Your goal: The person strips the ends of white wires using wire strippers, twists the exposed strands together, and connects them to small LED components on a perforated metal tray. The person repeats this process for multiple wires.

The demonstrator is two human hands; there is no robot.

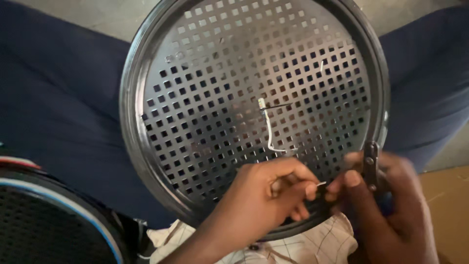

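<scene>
Right hand [386, 210] blurred, edge-cropped

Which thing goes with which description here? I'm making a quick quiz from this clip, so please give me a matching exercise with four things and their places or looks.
Things:
1. perforated round metal grille
2. bent white wire
3. pliers
4. checked cloth

Descriptions:
A. light fabric at the bottom edge, below both hands
B. dark and shiny, full of small square holes, resting across the lap
C. thin and pale, lying near the middle of the holes
D. metal tool gripped in the right hand, beside the left hand

Pairs: 1-B, 2-C, 3-D, 4-A
</scene>
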